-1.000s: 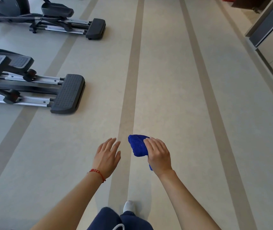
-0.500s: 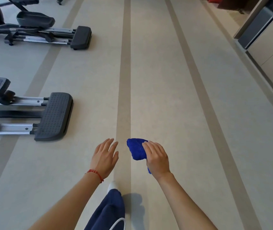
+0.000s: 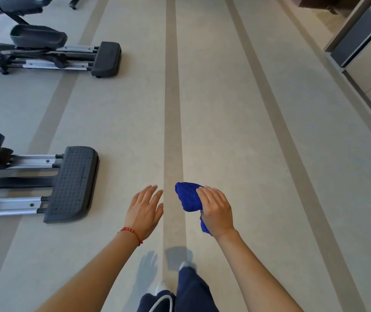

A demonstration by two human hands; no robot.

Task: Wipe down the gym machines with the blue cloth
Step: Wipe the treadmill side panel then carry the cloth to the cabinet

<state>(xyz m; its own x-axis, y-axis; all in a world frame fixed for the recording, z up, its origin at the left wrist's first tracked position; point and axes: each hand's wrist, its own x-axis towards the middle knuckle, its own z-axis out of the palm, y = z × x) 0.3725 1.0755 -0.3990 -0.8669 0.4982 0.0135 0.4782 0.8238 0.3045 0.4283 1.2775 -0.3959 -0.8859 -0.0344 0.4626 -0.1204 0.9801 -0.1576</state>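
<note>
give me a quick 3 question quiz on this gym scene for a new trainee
1. True or false: the right hand grips the blue cloth.
2. What does the left hand hold? A) a spray bottle B) nothing C) the cloth
3. Fill in: the red bracelet is on the ___ wrist.

Key
1. True
2. B; its fingers are straight and spread above the floor.
3. Left

Nothing readable anywhere here, no brand, label or number on the machines, the floor or the cloth.
</note>
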